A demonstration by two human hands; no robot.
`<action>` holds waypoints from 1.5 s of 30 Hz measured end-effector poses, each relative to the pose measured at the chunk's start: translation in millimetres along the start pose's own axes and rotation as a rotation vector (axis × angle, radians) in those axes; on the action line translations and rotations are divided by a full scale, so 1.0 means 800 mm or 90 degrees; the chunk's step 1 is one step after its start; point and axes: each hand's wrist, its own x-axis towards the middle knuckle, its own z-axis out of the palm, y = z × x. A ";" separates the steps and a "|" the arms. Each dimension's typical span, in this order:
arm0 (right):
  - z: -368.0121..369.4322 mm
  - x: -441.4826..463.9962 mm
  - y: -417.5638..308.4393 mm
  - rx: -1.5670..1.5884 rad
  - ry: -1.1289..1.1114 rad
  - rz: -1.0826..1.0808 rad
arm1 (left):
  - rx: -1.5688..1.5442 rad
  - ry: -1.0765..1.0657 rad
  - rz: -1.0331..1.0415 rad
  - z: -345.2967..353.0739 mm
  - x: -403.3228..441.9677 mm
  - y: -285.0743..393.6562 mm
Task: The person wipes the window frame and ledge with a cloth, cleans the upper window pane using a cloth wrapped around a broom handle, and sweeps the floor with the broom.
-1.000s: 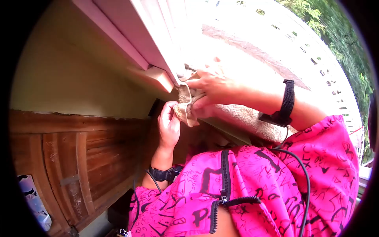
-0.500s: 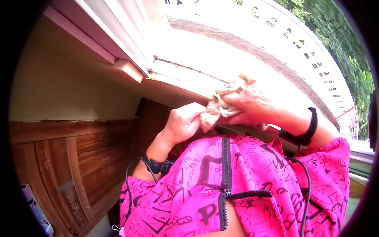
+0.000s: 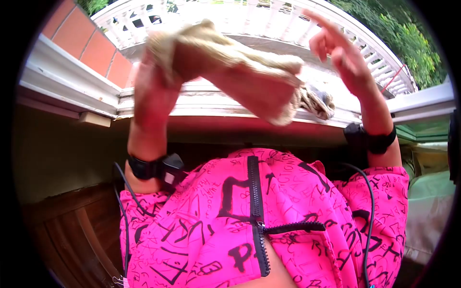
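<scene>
A beige cloth hangs spread out over the window sill, blurred by motion. My left hand grips it at its left end, and the cloth hides part of the fingers. Up on the right, my right hand is raised apart from the cloth. Its index finger stretches out, the others are loosely bent, and nothing is in it. Between the hands, a second crumpled cloth lies on the white sill, close to the hanging end of the first.
White window frames stand at the left and right. Beyond the sill are a white balustrade, orange tiles and greenery. Dark wooden panelling is below left. Cables run from the black wristbands.
The bunched cloth was between both hands near my chest. My left hand has lifted it leftward and outward, and it has unfolded. My right hand has let go and risen. The view has turned left.
</scene>
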 end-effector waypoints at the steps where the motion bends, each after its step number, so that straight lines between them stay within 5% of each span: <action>1: 0.017 0.055 0.063 -0.117 0.056 -0.004 | 0.080 0.034 0.076 -0.022 0.017 0.001; 2: 0.018 0.075 0.074 -0.230 0.024 0.097 | -0.299 0.078 -0.003 -0.054 0.033 0.008; 4: 0.012 0.057 0.117 -0.438 -0.044 0.196 | -0.402 -0.164 0.036 -0.083 0.059 0.026; 6: 0.016 0.023 0.152 -0.536 -0.178 0.195 | -0.406 -0.191 0.069 -0.095 0.074 0.052; 8: 0.024 -0.005 0.187 -0.375 -0.227 0.287 | -0.390 -0.201 0.082 -0.118 0.079 0.071; 10: 0.021 -0.010 0.169 -0.307 -0.129 0.319 | -0.410 -0.157 0.094 -0.147 0.073 0.072; 11: 0.016 -0.012 0.160 -0.233 -0.030 0.344 | -0.346 -0.095 0.094 -0.148 0.062 0.074; 12: 0.003 -0.010 0.149 -0.248 0.080 0.177 | -0.288 -0.037 0.095 -0.151 0.049 0.073; 14: -0.034 -0.008 0.094 -0.182 0.246 0.289 | -0.202 -0.004 0.083 -0.164 0.016 0.059; 16: -0.073 -0.024 0.066 -0.309 0.313 0.125 | -0.261 0.066 0.071 -0.171 -0.016 0.044; 17: -0.088 -0.030 0.039 -0.500 0.236 0.025 | -0.153 0.166 0.028 -0.167 -0.037 0.029; 19: -0.095 -0.058 0.021 -0.640 0.105 0.105 | 0.228 0.265 -0.015 -0.125 -0.062 -0.014; 20: -0.096 -0.075 0.029 -0.686 0.034 0.118 | 0.624 0.192 0.060 -0.086 -0.063 -0.035; 21: -0.095 -0.100 0.048 -0.710 -0.015 0.233 | 0.677 0.090 -0.092 -0.062 -0.072 -0.044; 22: -0.088 -0.125 0.067 -0.701 -0.081 0.290 | 0.987 -0.078 -0.043 -0.019 -0.076 -0.037; 23: -0.082 -0.135 0.077 -0.677 -0.058 0.345 | 1.038 -0.154 0.063 -0.006 -0.071 -0.043; 24: -0.076 -0.141 0.085 -0.650 -0.033 0.398 | 1.034 -0.164 0.106 0.010 -0.066 -0.037; 27: -0.050 -0.140 0.087 -0.869 -0.057 0.257 | 0.974 -0.277 -0.003 0.028 -0.050 -0.027; 30: -0.042 -0.131 0.085 -0.861 -0.169 0.190 | 1.088 -0.336 -0.035 0.045 -0.057 -0.040; 36: -0.027 -0.117 0.078 -0.826 -0.158 0.128 | 1.042 -0.352 -0.099 0.044 -0.056 -0.045; 39: -0.022 -0.108 0.075 -0.737 -0.193 0.203 | 0.917 -0.332 -0.090 0.047 -0.054 -0.052; 45: 0.056 -0.055 0.074 -0.497 -0.173 0.088 | 0.809 -0.389 -0.090 0.053 -0.026 -0.053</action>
